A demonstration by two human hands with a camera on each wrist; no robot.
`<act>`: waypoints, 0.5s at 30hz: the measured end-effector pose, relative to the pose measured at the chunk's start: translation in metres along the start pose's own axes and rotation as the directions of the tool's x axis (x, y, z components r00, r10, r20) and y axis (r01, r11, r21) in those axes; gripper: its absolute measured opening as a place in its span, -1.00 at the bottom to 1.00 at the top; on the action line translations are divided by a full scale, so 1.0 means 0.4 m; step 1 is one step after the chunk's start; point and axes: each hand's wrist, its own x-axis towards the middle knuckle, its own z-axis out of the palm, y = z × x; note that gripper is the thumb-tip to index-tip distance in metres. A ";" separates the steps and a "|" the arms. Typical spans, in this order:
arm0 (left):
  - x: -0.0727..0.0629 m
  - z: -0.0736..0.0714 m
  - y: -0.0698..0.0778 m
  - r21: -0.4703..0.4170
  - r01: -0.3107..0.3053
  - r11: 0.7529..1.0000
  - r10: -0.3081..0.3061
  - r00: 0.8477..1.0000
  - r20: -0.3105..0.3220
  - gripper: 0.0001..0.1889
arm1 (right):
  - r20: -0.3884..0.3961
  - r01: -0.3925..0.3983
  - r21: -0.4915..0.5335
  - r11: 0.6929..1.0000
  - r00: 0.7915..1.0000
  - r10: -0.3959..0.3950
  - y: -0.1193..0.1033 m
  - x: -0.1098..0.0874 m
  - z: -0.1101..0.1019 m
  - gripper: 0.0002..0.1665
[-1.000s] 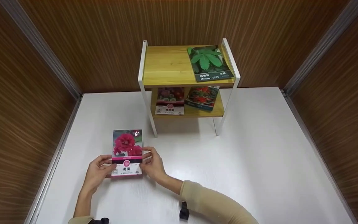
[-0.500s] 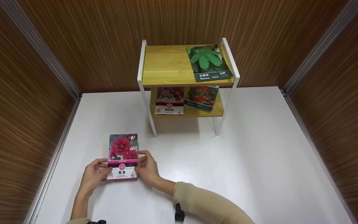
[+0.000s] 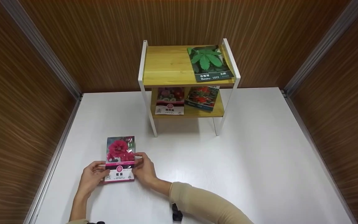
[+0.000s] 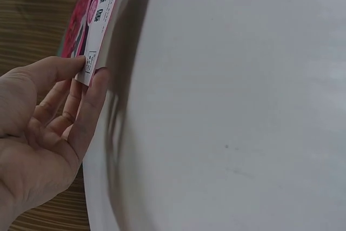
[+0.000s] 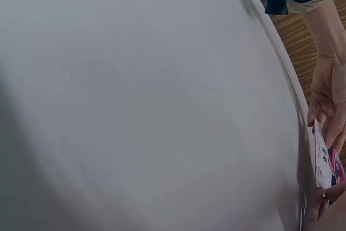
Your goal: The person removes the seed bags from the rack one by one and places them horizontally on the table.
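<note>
A seed packet [image 3: 119, 158] with pink flowers and a white lower band is held between both hands over the left part of the white table. My left hand [image 3: 91, 177] pinches its left edge, thumb on the front and fingers behind. On the opposite edge my right hand [image 3: 144, 170] pinches it the same way. The left wrist view shows the packet's lower corner [image 4: 92, 60] between thumb and fingers of the left hand [image 4: 48, 117], raised above its shadow. In the right wrist view, the packet [image 5: 324, 160] appears at the lower right edge, gripped from both sides.
A small two-tier shelf [image 3: 166, 62] with white side frames stands at the back. A green-leaf packet [image 3: 209, 63] lies on its top board. Below are a packet with mixed flowers [image 3: 169, 102] and a red-flower packet [image 3: 202, 98]. Wood-grain walls [image 3: 23, 124] enclose the table [image 3: 244, 171].
Both hands have moved a little left and toward the front edge, carrying the pink-flower seed packet with them. The shelf and its packets stay put.
</note>
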 end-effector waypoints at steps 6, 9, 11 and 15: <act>-0.001 0.000 -0.012 0.021 0.014 1.000 -0.014 1.000 -0.009 -0.50 | 0.015 -0.018 0.005 1.000 1.000 0.018 0.003 -0.004 0.004 -0.21; 0.000 0.001 -0.018 0.026 0.034 0.999 -0.034 0.999 -0.005 -0.48 | 0.017 -0.022 0.010 1.000 1.000 0.022 0.004 -0.004 0.006 -0.20; 0.002 0.001 -0.022 0.028 0.045 0.999 -0.044 0.999 -0.002 -0.47 | 0.017 -0.016 0.006 1.000 1.000 0.016 0.005 -0.004 0.007 -0.20; 0.001 0.001 -0.025 0.039 0.054 0.998 -0.053 0.999 -0.005 -0.45 | 0.017 -0.016 0.000 1.000 1.000 0.016 0.004 -0.003 0.011 -0.20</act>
